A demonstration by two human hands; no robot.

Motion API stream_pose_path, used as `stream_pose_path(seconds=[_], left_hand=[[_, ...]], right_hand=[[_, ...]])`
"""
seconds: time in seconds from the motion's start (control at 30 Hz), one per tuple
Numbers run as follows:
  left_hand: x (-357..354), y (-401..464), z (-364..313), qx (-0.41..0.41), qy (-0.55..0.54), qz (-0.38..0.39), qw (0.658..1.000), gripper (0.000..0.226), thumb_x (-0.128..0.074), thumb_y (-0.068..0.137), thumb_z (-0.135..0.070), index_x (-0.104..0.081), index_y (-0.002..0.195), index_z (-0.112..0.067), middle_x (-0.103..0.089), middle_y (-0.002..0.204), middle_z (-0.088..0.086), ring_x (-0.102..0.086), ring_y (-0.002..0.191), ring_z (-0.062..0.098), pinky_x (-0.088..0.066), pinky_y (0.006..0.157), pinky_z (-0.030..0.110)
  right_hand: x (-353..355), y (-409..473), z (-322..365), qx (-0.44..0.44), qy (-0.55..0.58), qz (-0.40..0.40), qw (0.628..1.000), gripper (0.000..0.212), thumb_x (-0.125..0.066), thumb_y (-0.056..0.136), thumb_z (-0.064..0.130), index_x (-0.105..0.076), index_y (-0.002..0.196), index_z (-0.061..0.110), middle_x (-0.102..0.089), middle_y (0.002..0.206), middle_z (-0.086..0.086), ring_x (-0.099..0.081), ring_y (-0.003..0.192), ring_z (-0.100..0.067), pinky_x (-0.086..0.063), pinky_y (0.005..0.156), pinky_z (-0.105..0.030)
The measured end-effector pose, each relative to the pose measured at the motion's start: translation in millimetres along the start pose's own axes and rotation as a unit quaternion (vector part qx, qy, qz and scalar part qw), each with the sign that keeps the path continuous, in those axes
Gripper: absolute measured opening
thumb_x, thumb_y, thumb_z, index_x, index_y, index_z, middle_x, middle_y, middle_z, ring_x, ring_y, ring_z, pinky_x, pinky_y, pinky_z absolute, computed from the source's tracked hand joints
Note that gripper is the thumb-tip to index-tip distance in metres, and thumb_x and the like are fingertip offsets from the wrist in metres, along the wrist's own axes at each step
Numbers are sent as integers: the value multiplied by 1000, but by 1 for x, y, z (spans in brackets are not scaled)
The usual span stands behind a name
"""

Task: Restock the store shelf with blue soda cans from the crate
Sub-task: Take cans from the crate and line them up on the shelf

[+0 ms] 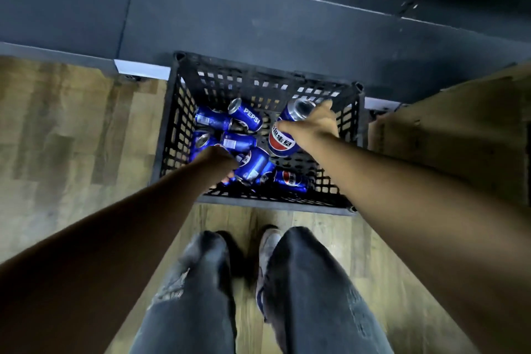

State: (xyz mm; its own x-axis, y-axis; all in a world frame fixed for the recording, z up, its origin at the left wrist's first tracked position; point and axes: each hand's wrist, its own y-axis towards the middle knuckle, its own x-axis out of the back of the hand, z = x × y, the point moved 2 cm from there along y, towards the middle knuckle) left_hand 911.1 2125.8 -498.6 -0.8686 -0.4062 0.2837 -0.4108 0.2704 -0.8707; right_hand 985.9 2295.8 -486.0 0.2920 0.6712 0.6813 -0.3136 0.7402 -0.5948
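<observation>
A black plastic crate (349, 135) stands on the floor against the base of the dark shelf (258, 23). Several blue soda cans (247, 116) lie loose in its bottom. My right hand (314, 123) grips one blue can (284, 135) and holds it above the crate's right half, thumb on the left side of the can. My left hand (217, 162) reaches down among the cans at the crate's front left; its fingers are hidden under the hand, so whether they hold a can does not show.
Wooden floor (71, 138) spreads to the left of the crate. A brown cardboard box (448, 129) stands close on the right. My legs and shoes (268, 244) are just in front of the crate.
</observation>
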Motion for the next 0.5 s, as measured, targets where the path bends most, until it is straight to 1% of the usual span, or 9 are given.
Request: stream_pose_path(seconds=[0.03,0.07,0.13,0.17,0.2,0.27,0.37,0.43,0.5], left_hand=[[-1,-21,-11,5,-6,35,999,13,-47,95,-9,-60,93,-7,-62,96,15,-55,40,0,-38,35,11],[-1,-34,-18,-7,1,54,998,14,-46,97,-12,-57,88,-11,-61,91,12,-56,45,2,-42,43,15],[8,-72,-33,8,-30,71,997,12,-43,98,-17,-54,94,-12,-59,93,10,-59,70,15,-43,65,24],[15,-87,-39,24,-57,83,995,15,-42,98,-19,-54,94,-12,-59,95,10,-58,80,20,-42,72,28],[22,-101,-45,29,-84,90,992,18,-40,99,-20,-54,91,-11,-60,95,10,-57,85,21,-42,74,29],[35,-133,-62,30,-138,99,985,21,-38,99,-22,-52,87,-11,-61,87,7,-58,79,20,-42,71,27],[52,-175,-87,31,-194,82,977,28,-39,98,-25,-52,77,-11,-60,78,6,-57,70,17,-42,68,27],[65,-201,-103,26,-235,83,968,36,-35,99,-31,-51,76,-9,-59,77,8,-56,69,19,-41,65,29],[78,-227,-115,20,-270,76,960,43,-29,100,-37,-53,80,-6,-58,80,10,-55,70,21,-41,66,30]], right_hand=[[10,-12,10,6,2,1,1000,107,-81,68,37,-14,146,7,-36,146,-13,-46,126,-29,-46,99,-40],[21,-25,21,12,4,2,1000,106,-81,69,37,-15,145,5,-37,145,-13,-46,126,-28,-46,100,-38],[44,-51,42,20,18,-1,1000,99,-80,69,36,-21,141,4,-41,141,-11,-48,123,-26,-46,95,-33],[56,-65,53,24,31,-5,999,93,-81,69,36,-26,137,4,-44,138,-11,-50,120,-25,-47,88,-30],[69,-78,64,27,45,-8,999,87,-81,68,35,-29,131,6,-47,134,-10,-52,116,-25,-46,81,-28],[92,-102,86,39,67,-12,997,81,-82,68,35,-32,125,8,-49,131,-8,-54,113,-24,-42,75,-26],[125,-136,115,72,77,-24,994,78,-82,68,35,-33,122,9,-46,133,-8,-53,115,-25,-40,76,-27],[144,-158,132,97,69,-24,993,78,-83,66,34,-33,122,10,-45,132,-8,-51,117,-25,-38,79,-26],[163,-180,148,129,66,-23,989,75,-84,64,31,-34,117,13,-47,129,-7,-51,115,-24,-39,80,-25]])
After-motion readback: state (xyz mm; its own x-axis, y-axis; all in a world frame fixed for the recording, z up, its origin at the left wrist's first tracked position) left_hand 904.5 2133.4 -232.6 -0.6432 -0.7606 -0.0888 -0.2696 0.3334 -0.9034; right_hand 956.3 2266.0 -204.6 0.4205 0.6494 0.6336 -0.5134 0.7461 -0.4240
